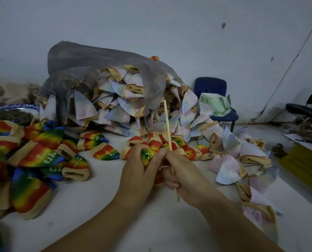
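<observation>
My left hand (pixel 139 169) grips a small rainbow-coloured cloth piece (pixel 147 155) with white letters, bunched between its fingers and thumb. My right hand (pixel 180 172) holds a thin wooden stick (pixel 167 124) in its curled fingers. The stick stands nearly upright, its lower end poking out below the fist. Both hands meet over the white table (pixel 151 224), knuckles touching. Part of the cloth is hidden inside my left hand.
Finished rainbow pieces (pixel 40 157) lie heaped on the left. A grey plastic bag (pixel 100 70) spills pale inside-out pieces (pixel 126 106) behind my hands, and more lie at the right (pixel 242 160). A blue chair (pixel 215 91) and a yellow sheet (pixel 304 166) stand further right.
</observation>
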A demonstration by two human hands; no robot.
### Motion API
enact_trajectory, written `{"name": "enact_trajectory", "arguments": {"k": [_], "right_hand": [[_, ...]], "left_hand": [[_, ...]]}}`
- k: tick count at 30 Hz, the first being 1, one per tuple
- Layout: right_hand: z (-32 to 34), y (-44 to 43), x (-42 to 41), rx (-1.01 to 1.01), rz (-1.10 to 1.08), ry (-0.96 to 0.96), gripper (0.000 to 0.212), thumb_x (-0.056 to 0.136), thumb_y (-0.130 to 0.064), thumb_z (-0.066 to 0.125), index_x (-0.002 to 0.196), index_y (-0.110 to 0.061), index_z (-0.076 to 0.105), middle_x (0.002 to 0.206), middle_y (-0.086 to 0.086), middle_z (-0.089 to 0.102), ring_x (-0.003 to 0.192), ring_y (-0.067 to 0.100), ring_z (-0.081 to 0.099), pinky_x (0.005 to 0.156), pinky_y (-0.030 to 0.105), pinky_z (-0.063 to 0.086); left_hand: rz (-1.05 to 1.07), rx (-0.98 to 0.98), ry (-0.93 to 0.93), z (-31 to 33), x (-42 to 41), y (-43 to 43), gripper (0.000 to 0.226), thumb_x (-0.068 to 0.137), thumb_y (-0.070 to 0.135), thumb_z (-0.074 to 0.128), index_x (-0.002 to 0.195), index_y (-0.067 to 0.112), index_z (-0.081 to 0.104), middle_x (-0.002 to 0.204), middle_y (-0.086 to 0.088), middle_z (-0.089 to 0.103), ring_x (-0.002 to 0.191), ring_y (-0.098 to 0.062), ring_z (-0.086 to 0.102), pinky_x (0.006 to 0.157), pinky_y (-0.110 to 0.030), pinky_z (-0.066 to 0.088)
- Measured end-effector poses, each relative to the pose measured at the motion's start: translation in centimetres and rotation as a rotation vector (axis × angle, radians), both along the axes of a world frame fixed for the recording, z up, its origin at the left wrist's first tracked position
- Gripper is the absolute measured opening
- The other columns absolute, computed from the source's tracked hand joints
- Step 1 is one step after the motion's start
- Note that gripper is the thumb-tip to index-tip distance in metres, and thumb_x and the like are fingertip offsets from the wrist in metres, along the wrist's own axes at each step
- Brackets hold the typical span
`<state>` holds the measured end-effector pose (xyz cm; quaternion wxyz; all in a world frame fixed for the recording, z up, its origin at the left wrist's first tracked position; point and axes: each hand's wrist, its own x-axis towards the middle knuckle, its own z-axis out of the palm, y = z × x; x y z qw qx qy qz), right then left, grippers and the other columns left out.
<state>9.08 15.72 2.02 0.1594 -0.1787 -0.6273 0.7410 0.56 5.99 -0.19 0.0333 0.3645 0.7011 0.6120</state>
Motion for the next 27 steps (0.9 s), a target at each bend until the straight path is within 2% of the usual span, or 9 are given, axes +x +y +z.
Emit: {"name": "enact_trajectory", "arguments": {"k": [3, 6, 9, 11, 14, 16, 18, 23, 27], "right_hand": [[0.2, 0.1, 0.0, 0.002, 0.001, 0.033, 0.021, 0.100, -0.027, 0.044, 0.089, -0.011, 0.050, 0.048, -0.007, 0.039, 0.037, 0.004, 0.025, 0.035, 0.017, 0.021], [-0.1, 0.2, -0.1, 0.081, 0.002, -0.017, 0.019, 0.099, -0.024, 0.046, 0.087, -0.011, 0.051, 0.047, -0.007, 0.035, 0.037, 0.004, 0.027, 0.036, 0.017, 0.024], [-0.6, 0.0, -0.3, 0.283, -0.045, -0.107, 0.019, 0.095, -0.032, 0.052, 0.078, -0.024, 0.055, 0.050, -0.012, 0.043, 0.041, 0.001, 0.037, 0.039, 0.015, 0.032], [-0.9, 0.2, -0.4, 0.361, -0.078, -0.107, 0.025, 0.093, -0.034, 0.054, 0.068, -0.034, 0.058, 0.052, -0.014, 0.049, 0.045, -0.001, 0.043, 0.043, 0.011, 0.036], [-1.1, 0.5, -0.3, 0.540, -0.133, -0.101, 0.025, 0.090, -0.050, 0.053, 0.071, -0.035, 0.057, 0.055, -0.015, 0.048, 0.050, -0.003, 0.044, 0.046, 0.009, 0.037], [-1.0, 1.0, 0.1, 0.682, -0.143, -0.088, 0.037, 0.087, -0.065, 0.040, 0.076, -0.033, 0.056, 0.061, -0.015, 0.048, 0.056, -0.002, 0.045, 0.051, 0.011, 0.037], [-0.7, 1.6, 0.6, 0.831, -0.119, -0.127, 0.040, 0.088, -0.066, 0.029, 0.078, -0.039, 0.058, 0.068, -0.020, 0.055, 0.065, -0.003, 0.051, 0.056, 0.013, 0.038], [0.1, 3.0, 1.7, 1.045, -0.053, -0.314, 0.053, 0.081, -0.071, 0.027, 0.079, -0.033, 0.063, 0.067, -0.016, 0.056, 0.058, 0.001, 0.049, 0.052, 0.023, 0.032], [0.1, 3.5, 2.0, 1.149, -0.071, -0.379, 0.043, 0.091, -0.058, 0.036, 0.074, -0.027, 0.060, 0.068, -0.002, 0.055, 0.058, 0.010, 0.048, 0.052, 0.030, 0.035]], "left_hand": [[-0.032, 0.050, -0.021, 0.1, -0.1, 0.4, 0.053, 0.082, 0.080, 0.032, 0.094, 0.031, 0.050, 0.087, 0.018, 0.058, 0.085, 0.007, 0.054, 0.069, -0.003, 0.038], [-0.055, 0.077, -0.112, -0.3, -0.7, 0.4, 0.046, 0.085, 0.071, 0.030, 0.100, 0.035, 0.056, 0.095, 0.029, 0.059, 0.093, 0.011, 0.055, 0.073, -0.004, 0.039], [-0.161, 0.198, -0.164, -0.3, -1.0, 0.6, 0.031, 0.099, 0.044, 0.040, 0.109, 0.030, 0.066, 0.108, 0.019, 0.068, 0.106, 0.002, 0.062, 0.082, -0.010, 0.048], [-0.194, 0.230, -0.244, -0.3, -1.2, 0.8, 0.028, 0.104, 0.032, 0.043, 0.104, 0.030, 0.070, 0.110, 0.009, 0.071, 0.107, -0.005, 0.065, 0.084, -0.016, 0.052], [-0.192, 0.349, -0.678, 0.1, -2.0, 1.1, 0.033, 0.103, 0.032, 0.044, 0.093, 0.025, 0.074, 0.103, -0.006, 0.071, 0.096, -0.017, 0.070, 0.084, -0.036, 0.056], [-0.219, 0.520, -1.064, 0.9, -3.2, 1.1, 0.038, 0.101, 0.038, 0.047, 0.095, 0.014, 0.076, 0.086, -0.008, 0.071, 0.077, -0.018, 0.069, 0.074, -0.035, 0.056], [-0.251, 0.654, -1.315, 1.7, -4.7, 0.8, 0.050, 0.098, 0.046, 0.050, 0.093, 0.005, 0.077, 0.081, -0.010, 0.072, 0.067, -0.019, 0.070, 0.063, -0.032, 0.057], [-0.322, 0.749, -1.387, 1.9, -6.5, 0.3, 0.049, 0.101, 0.041, 0.046, 0.110, -0.002, 0.067, 0.087, -0.017, 0.073, 0.074, -0.025, 0.074, 0.065, -0.035, 0.060], [-0.285, 0.785, -1.376, 1.8, -6.7, 0.4, 0.042, 0.095, 0.037, 0.058, 0.112, 0.000, 0.067, 0.092, -0.016, 0.072, 0.078, -0.025, 0.074, 0.068, -0.034, 0.060]]}}
